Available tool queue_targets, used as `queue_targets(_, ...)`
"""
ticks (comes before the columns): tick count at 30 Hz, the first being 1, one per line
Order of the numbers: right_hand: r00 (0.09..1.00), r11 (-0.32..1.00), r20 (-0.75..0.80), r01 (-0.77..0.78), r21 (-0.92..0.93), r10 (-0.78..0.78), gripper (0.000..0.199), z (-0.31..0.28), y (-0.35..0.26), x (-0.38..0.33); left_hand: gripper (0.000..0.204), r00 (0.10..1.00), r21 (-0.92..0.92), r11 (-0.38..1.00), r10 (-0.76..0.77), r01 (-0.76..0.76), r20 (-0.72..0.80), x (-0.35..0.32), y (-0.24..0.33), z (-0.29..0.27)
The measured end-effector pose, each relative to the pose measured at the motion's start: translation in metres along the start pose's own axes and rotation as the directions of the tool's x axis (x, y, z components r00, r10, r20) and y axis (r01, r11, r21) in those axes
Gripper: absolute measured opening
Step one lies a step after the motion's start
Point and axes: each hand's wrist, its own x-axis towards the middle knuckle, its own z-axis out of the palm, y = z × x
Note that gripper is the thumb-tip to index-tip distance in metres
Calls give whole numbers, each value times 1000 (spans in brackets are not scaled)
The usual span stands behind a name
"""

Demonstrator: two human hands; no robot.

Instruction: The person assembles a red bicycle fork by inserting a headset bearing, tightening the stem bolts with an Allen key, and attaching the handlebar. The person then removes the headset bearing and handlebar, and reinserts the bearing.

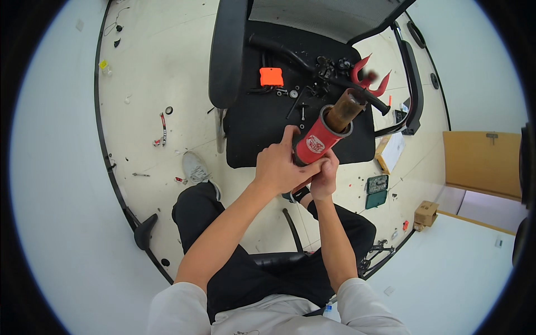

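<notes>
A short red tube (316, 144) with a pale printed mark is held out over the front of a black chair, tilted up and to the right. From its open far end sticks a narrower brown, greasy-looking tube (345, 110). My left hand (281, 167) wraps round the near end of the red tube, its index finger reaching up along the left side. My right hand (324, 177) is closed on the same end from below and the right, touching the left hand. Just past the brown tube shows a red two-pronged part (369, 79), partly blurred; whether it joins the tube I cannot tell.
On the chair seat (251, 137) lie a black handlebar (285, 51), an orange box (271, 77), a hex key (292, 108) and several small bolts. Armrests flank the seat. Around the floor are a green case (377, 192), a cardboard box (426, 213) and a bicycle saddle (145, 231).
</notes>
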Motion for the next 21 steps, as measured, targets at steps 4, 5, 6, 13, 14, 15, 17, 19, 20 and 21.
queue_targets(4,1000,1000,-17,-25,8,25,74,-1,3,-4,59,992,-44,993,103,-106,-68,0,-12,13)
queue_targets(5,1000,1000,-3,-22,-1,22,70,-3,4,-3,56,990,-45,992,112,-116,-83,0,-13,15)
queue_targets(6,1000,1000,13,-17,-10,17,67,-5,4,-2,53,987,-47,991,122,-127,-100,1,-14,16)
queue_targets(13,959,677,-182,12,-736,-215,13,-10,-52,-62,42,977,8,995,98,-98,-187,-3,-7,13)
queue_targets(14,970,802,-110,111,-587,-215,12,15,-73,-67,42,985,29,994,109,-106,-136,-2,-6,17)
queue_targets(15,974,893,-44,184,-411,-221,10,45,-92,-73,43,982,-14,992,123,-126,-143,-4,-4,18)
queue_targets(17,881,862,414,380,-335,-228,10,104,-100,-57,44,978,25,988,152,-150,-141,-7,-10,23)
queue_targets(19,706,880,708,341,-331,-7,13,182,-99,-23,48,970,-7,982,185,-189,-158,-11,-15,26)
queue_targets(20,690,899,718,250,-360,96,14,219,-79,-12,55,985,12,988,157,-156,-78,-13,-12,24)
queue_targets(21,668,920,719,134,-369,191,17,252,-42,0,61,990,17,992,124,-123,-71,-16,-19,25)
